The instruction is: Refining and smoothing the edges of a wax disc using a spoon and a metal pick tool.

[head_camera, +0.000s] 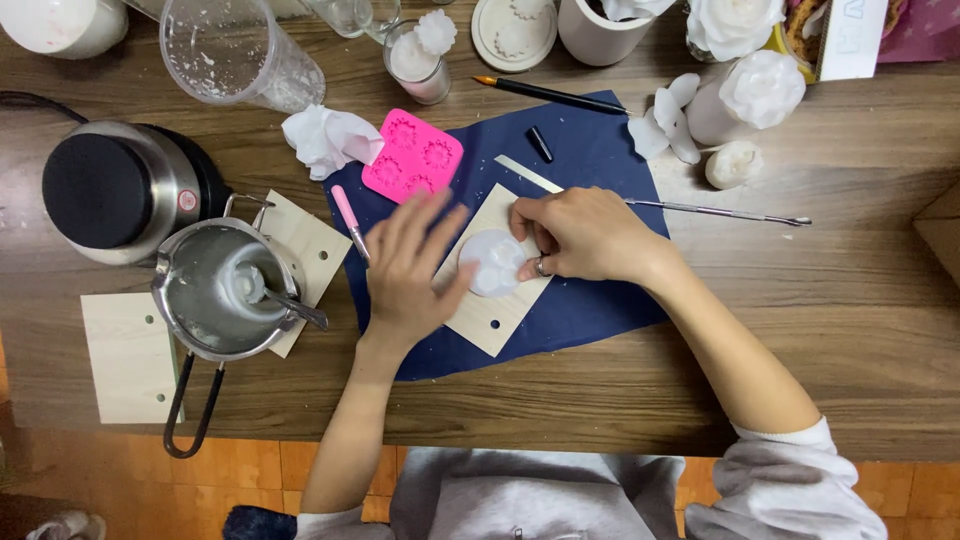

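- I see both hands at a white wax flower (493, 262) lying on a small square wooden board (490, 310), itself on a dark blue mat (590, 150) on the worktop (860, 300).
- Left hand (405, 270): open, fingers spread, fingertips resting at the flower's left edge. It grips nothing.
- Right hand (575, 235): fingers curled, pinching at the flower's right edge. Whether a petal or small tool sits in the pinch, I cannot tell.
- Judgement on the shaping: the left hand should only steady, with light pressure, since the petals look thin and likely to crack or dent. The right should work 1 petal at a time, with the board kept flat.
- Metal pouring pot (225, 290), left of the mat: pale melted wax inside, with a spoon (290, 305) standing in it. It rests on another wooden board.
- Clear plastic cup (235, 50), top left: white residue on its walls, otherwise nearly empty.
- Small glass jar (415, 65): filled with pale pink wax, a white flower piece on top.
- Pink silicone mould (412, 155), at the mat's upper edge: flower cavities appear empty.
- Hot plate (115, 190): nothing on it.
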